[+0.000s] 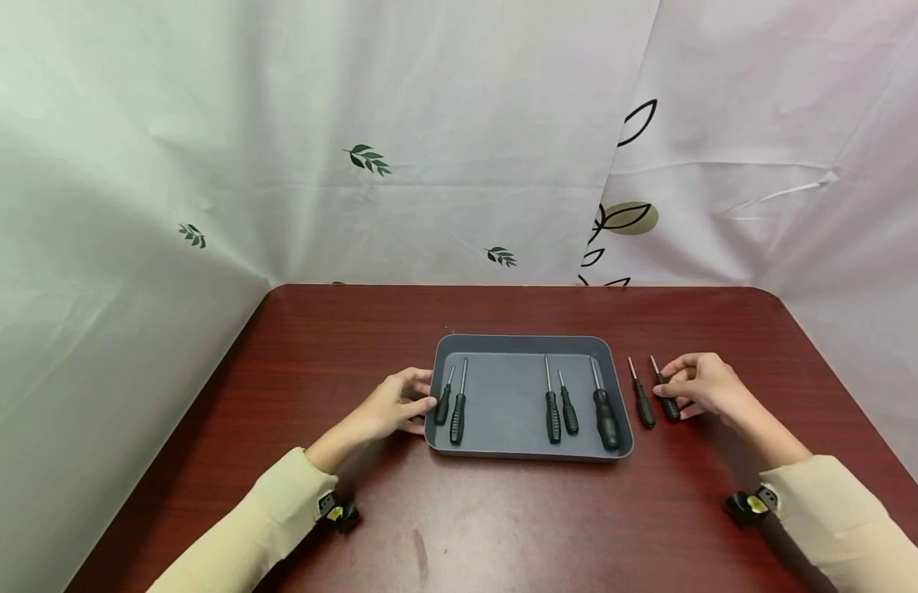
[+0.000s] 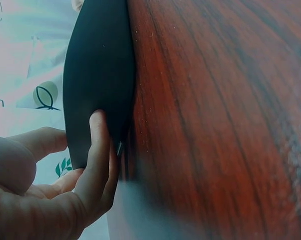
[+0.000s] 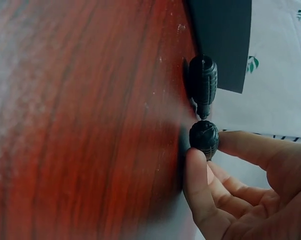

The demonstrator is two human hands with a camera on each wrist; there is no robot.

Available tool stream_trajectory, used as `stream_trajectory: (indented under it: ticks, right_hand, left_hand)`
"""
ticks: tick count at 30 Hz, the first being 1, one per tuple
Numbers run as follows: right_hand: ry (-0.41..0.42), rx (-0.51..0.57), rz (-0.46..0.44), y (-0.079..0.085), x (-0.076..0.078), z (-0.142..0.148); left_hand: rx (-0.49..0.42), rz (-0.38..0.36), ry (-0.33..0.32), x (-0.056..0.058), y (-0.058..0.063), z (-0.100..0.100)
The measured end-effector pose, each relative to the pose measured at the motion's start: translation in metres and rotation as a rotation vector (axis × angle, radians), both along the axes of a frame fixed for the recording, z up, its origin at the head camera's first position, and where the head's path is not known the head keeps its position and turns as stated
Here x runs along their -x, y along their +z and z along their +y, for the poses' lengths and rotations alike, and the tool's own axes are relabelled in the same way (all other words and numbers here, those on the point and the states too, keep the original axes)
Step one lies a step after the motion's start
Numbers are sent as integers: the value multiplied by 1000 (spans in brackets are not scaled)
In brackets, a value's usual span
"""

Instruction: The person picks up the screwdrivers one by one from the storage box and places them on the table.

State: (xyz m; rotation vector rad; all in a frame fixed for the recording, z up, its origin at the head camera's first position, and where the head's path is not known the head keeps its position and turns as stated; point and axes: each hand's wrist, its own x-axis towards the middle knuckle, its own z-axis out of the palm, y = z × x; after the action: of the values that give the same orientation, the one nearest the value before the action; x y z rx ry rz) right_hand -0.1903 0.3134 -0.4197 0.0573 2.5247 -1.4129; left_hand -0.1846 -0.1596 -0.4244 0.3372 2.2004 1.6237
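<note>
My left hand (image 1: 394, 405) holds the left wall of a grey rectangular tray (image 1: 496, 452), thumb at the rim and fingers against the outside; the left wrist view shows fingertips on its dark wall (image 2: 98, 65). Right of the tray, my right hand (image 1: 707, 385) pinches the black handle of a small screwdriver (image 1: 670, 408) between thumb and fingers. The handle's end (image 3: 204, 137) faces the right wrist camera, close over the table. Beside it, between hand and tray, a second black-handled screwdriver (image 1: 644, 408) lies on the table.
In the tray lie several black-handled screwdrivers: a small one (image 1: 442, 405) and a longer one (image 1: 457, 422) at left, two slim ones at centre right, and a thick-handled one (image 1: 606, 422) at right. The reddish-brown table (image 1: 340, 329) meets white patterned cloth (image 1: 429, 214) behind.
</note>
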Motion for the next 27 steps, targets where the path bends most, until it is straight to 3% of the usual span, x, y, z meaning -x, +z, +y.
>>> stream_trajectory:
  ticks: [27]
  right_hand:
    - [-3, -95, 51, 1, -2, -1]
  left_hand:
    - [15, -2, 0, 0, 1, 1]
